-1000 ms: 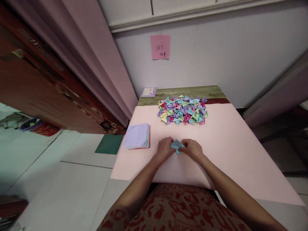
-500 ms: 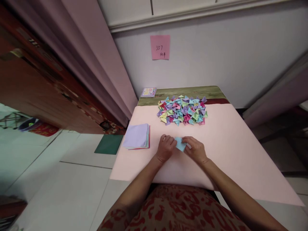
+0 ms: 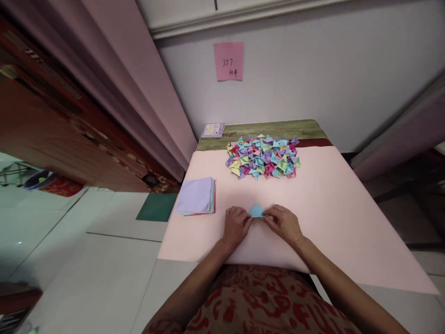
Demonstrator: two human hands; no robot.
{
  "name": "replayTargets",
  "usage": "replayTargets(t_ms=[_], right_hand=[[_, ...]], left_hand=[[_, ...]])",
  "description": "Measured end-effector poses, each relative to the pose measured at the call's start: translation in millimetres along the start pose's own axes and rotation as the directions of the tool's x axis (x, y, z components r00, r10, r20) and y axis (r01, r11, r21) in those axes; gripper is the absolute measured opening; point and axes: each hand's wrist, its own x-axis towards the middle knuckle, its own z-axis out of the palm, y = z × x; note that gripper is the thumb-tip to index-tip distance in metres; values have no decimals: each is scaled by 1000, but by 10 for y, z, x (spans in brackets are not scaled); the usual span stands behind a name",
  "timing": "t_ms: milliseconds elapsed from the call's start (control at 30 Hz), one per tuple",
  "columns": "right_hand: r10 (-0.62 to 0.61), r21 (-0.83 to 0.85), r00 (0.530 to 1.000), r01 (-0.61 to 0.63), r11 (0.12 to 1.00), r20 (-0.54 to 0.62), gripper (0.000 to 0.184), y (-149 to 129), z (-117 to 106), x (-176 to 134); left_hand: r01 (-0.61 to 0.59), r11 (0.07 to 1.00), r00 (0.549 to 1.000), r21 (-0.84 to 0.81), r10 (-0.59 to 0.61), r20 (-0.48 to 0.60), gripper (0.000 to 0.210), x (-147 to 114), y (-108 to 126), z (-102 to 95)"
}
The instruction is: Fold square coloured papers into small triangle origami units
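A small folded piece of light-blue origami paper [image 3: 257, 210] is pinched between my two hands near the front of the table, its pointed tip facing the wall. My left hand [image 3: 237, 226] grips its left corner with thumb and fingers pressed together. On the other side my right hand [image 3: 284, 223] holds the right corner in a pinch. Beyond them lies a heap of folded paper pieces [image 3: 262, 157] in blue, purple, green, yellow and pink. To the left of my left hand rests a stack of square paper sheets [image 3: 195, 195], lilac on top.
The table [image 3: 333, 222] has a pale pink cover, with a green wood-look strip at the back. A printed paper packet [image 3: 213, 130] lies at its far left corner. On the wall hangs a pink note [image 3: 229, 61]. A curtain [image 3: 149, 88] and a reddish-brown door stand at the left.
The blue paper has turned so that its point faces away from me and its lower edge runs level between my hands. Both hands have come slightly nearer to me.
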Motion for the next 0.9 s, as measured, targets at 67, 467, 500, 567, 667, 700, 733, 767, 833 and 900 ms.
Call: replayTargets(t_ms=[67, 467, 500, 567, 667, 700, 733, 767, 833, 900], right_hand=[[96, 21, 995, -97, 995, 35, 20, -43, -26, 61], [71, -101, 992, -81, 992, -102, 18, -144, 161, 113], [6, -126, 996, -17, 992, -87, 20, -141, 182, 105], [-79, -166, 996, 70, 984, -47, 25, -133, 222, 97], [-114, -204, 993, 111, 973, -2, 31, -136, 257, 96], [-116, -213, 993, 116, 970, 12, 32, -145, 260, 97], [-116, -222, 993, 119, 968, 28, 33, -158, 260, 97], [-113, -231, 993, 120, 966, 43, 34, -174, 257, 97], [-98, -242, 993, 112, 964, 67, 35, -206, 248, 95], [-76, -239, 994, 92, 967, 79, 36, -222, 236, 98]], left_hand=[[114, 993, 993, -19, -115, -7, 9, 32, 23, 23], [-233, 937, 972, 262, 216, 93, 19, 81, 153, 165], [-269, 923, 962, 275, 245, 119, 20, 59, 168, 187], [-287, 911, 956, 295, 255, 141, 25, 9, 196, 228], [-296, 899, 953, 322, 258, 155, 35, -70, 233, 277], [-300, 894, 952, 332, 260, 161, 38, -94, 244, 290], [-300, 891, 952, 341, 257, 165, 39, -118, 253, 303], [-295, 889, 954, 350, 250, 167, 40, -139, 261, 315], [-278, 889, 959, 364, 232, 166, 42, -178, 270, 338], [-268, 891, 961, 367, 221, 165, 43, -209, 270, 357]])
